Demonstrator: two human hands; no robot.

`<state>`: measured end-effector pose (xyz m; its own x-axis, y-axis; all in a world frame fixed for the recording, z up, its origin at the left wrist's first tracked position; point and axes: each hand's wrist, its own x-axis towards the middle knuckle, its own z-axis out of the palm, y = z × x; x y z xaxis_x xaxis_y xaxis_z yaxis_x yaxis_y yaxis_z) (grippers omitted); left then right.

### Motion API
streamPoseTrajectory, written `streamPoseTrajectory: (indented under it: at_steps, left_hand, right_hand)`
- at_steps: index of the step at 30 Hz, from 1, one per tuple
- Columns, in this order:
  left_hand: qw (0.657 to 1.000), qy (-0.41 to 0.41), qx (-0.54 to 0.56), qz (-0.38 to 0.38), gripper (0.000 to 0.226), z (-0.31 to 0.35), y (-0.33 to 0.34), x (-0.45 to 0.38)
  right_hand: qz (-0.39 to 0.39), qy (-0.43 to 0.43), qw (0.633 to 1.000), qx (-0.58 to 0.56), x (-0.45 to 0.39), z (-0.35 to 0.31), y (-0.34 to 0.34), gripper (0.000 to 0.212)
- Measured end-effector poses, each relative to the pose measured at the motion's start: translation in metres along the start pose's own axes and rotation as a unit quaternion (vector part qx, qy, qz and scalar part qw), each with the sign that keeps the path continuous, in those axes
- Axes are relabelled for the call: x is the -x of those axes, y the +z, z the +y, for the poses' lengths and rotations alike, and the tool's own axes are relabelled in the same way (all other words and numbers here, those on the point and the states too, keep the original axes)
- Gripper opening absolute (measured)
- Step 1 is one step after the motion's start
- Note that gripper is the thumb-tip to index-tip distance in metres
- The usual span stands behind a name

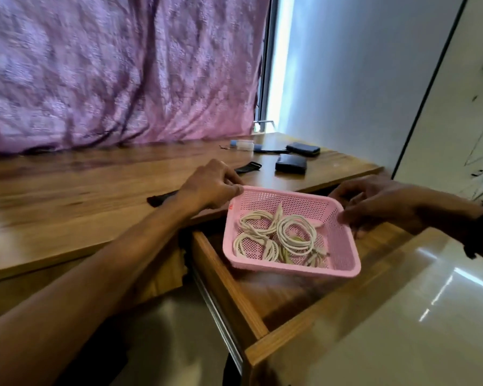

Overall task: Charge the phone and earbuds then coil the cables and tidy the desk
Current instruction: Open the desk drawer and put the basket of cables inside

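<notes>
Holding the pink basket (343,246) by two of its sides, we have it hanging over the open drawer (223,277) at the right end of the desk (67,190). Inside it lie several coiled white cables (296,232), loose on the perforated floor, some overlapping. Our left hand (211,185) pinches the far left corner of the rim with thumb and fingertips; our right hand (374,201) curls its fingers over the right rim, though blur hides exactly how they sit.

Farther back on the desk rest two dark, flat cases (291,163), a small clear box with a blue end (241,144) and a dark strap (248,166) just beyond our left hand. A purple curtain (109,73) hangs behind.

The basket looks tilted, its near edge lower. We judge the risk is in the setting down: the left pinch is slight, so a slip there would tip the basket and spill the coils into the drawer, undoing them. Catching the drawer's left wall with the rim could jolt it the same way.
</notes>
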<state>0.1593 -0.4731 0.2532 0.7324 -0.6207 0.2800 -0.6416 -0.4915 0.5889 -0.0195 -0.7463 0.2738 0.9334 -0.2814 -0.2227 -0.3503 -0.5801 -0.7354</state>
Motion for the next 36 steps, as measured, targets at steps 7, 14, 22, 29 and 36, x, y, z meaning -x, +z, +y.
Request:
streamPoseTrajectory:
  at_steps: [7, 14, 22, 29, 36]
  left_hand:
    - [0.974, 0.092, -0.201, -0.039, 0.02, 0.0, 0.036, -0.033]
    - [0.922, 0.241, -0.3, -0.048, 0.022, 0.002, 0.054, -0.037]
    - [0.907, 0.258, -0.324, -0.072, 0.016, -0.016, 0.085, -0.029]
    - [0.927, 0.232, -0.29, -0.053, 0.015, -0.015, 0.094, -0.023]
    - [0.926, 0.2, -0.313, -0.063, 0.012, -0.01, 0.099, -0.025]
  right_hand:
    - [-0.045, 0.009, 0.999, -0.021, 0.002, 0.028, 0.009, 0.031]
    - [-0.155, 0.0, 0.974, 0.163, 0.004, 0.03, 0.05, 0.017]
    - [-0.216, 0.005, 0.942, 0.256, 0.003, 0.028, 0.059, 0.026]
    - [-0.24, 0.046, 0.934, 0.259, 0.0, 0.019, 0.048, 0.039]
    - [-0.313, 0.042, 0.918, 0.239, -0.012, 0.02, 0.049, 0.039]
